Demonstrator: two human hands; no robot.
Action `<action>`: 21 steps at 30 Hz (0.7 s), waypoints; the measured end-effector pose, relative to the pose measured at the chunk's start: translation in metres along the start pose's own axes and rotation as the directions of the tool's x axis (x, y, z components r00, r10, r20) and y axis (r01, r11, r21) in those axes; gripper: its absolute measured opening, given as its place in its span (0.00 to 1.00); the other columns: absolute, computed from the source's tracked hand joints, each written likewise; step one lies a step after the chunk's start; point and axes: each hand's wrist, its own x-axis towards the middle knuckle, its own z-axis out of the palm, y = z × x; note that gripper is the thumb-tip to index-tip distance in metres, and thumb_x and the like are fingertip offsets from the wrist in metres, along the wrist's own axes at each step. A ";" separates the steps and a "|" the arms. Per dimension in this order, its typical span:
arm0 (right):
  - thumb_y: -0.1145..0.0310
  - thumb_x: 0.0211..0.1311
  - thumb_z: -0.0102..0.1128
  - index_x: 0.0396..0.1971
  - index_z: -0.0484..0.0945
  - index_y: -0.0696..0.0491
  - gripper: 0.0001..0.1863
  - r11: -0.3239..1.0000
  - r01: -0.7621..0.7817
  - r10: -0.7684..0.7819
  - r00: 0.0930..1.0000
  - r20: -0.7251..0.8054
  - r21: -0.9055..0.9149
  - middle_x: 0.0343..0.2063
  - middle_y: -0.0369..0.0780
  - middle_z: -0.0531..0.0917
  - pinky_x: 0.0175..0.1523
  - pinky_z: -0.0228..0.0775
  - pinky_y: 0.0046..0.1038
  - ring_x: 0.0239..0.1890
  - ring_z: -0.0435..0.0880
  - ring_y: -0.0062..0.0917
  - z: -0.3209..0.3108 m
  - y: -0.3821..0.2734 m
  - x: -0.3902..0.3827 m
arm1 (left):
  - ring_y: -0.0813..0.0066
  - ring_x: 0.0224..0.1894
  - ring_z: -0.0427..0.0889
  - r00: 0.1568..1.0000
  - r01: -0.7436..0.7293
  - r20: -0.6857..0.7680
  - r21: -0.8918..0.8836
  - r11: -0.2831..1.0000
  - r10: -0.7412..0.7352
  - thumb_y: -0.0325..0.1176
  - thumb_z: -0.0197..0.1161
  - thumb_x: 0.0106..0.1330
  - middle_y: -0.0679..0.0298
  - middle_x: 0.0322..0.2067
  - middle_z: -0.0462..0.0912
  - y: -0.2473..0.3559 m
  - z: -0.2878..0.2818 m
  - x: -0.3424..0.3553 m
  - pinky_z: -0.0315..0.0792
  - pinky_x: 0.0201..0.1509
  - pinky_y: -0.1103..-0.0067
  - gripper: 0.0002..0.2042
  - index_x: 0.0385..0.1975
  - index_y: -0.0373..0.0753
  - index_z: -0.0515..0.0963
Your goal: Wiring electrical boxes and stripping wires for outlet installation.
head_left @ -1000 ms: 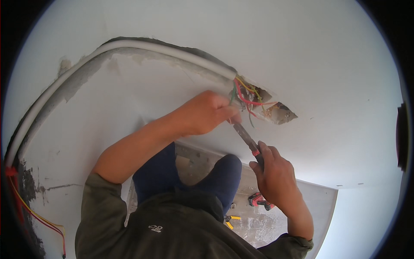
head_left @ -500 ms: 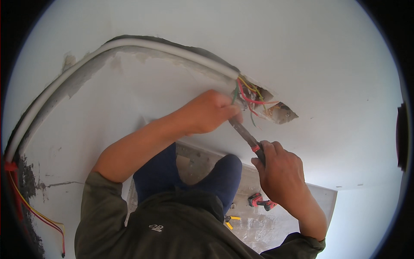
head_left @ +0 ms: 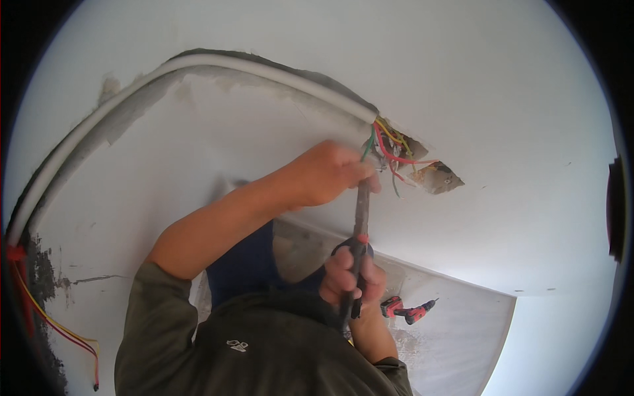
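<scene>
My left hand [head_left: 331,175] is closed in a pinch on a green wire [head_left: 368,148] below the opening in the white wall. My right hand [head_left: 356,276] grips the dark handles of a pair of pliers [head_left: 362,212] with a red mark near the pivot. The pliers stand nearly upright, and their tip meets my left fingertips, which hide the jaws and the wire's end. Red wires [head_left: 389,153] and yellow wires [head_left: 386,129] fan out beside them from the end of a white conduit [head_left: 284,79].
The conduit curves along a chiselled groove to the far left, where red and yellow wires [head_left: 66,335] hang loose. A broken hole [head_left: 442,178] lies right of the wire bundle. On the floor below rests a red and black cordless drill [head_left: 415,313].
My right hand has swung the pliers' handles down and to the left, turning the tool from slanted to nearly upright. My left hand stays at the tip.
</scene>
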 end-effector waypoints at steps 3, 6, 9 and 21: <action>0.54 0.63 0.61 0.64 0.65 0.66 0.37 0.640 -0.272 -0.051 0.918 -0.393 -0.718 0.52 0.54 0.79 0.31 0.63 0.18 0.22 0.69 0.15 0.050 -0.027 0.001 | 0.71 0.45 0.84 1.000 0.016 -0.015 0.003 1.000 -0.016 0.32 0.54 0.74 0.56 0.39 0.87 -0.001 -0.004 0.001 0.75 0.55 0.74 0.14 0.41 0.29 0.83; 0.65 0.68 0.58 0.62 0.67 0.64 0.27 0.027 -0.427 -0.297 0.860 -0.416 -0.904 0.50 0.49 0.82 0.36 0.71 0.28 0.29 0.79 0.26 0.087 -0.052 -0.009 | 0.72 0.45 0.84 0.999 -0.014 0.052 -0.027 1.000 0.016 0.32 0.54 0.73 0.56 0.40 0.87 -0.007 -0.005 0.003 0.75 0.54 0.74 0.14 0.41 0.29 0.83; 0.69 0.67 0.58 0.60 0.69 0.62 0.24 -0.803 -0.393 -0.334 0.920 -0.208 -0.448 0.43 0.47 0.82 0.40 0.73 0.35 0.34 0.83 0.39 0.124 -0.055 0.006 | 0.73 0.45 0.83 1.000 -0.001 0.007 0.063 0.998 0.001 0.33 0.55 0.73 0.58 0.39 0.87 0.001 -0.003 0.000 0.75 0.53 0.75 0.14 0.41 0.29 0.84; 0.66 0.65 0.62 0.47 0.77 0.58 0.15 -0.888 -0.411 -0.312 0.869 -0.385 -0.209 0.31 0.46 0.81 0.42 0.72 0.41 0.36 0.81 0.43 0.165 -0.056 0.039 | 0.77 0.38 0.78 1.000 0.003 -0.015 0.130 0.992 -0.001 0.34 0.55 0.72 0.63 0.34 0.86 -0.001 -0.003 0.002 0.73 0.49 0.77 0.14 0.37 0.33 0.86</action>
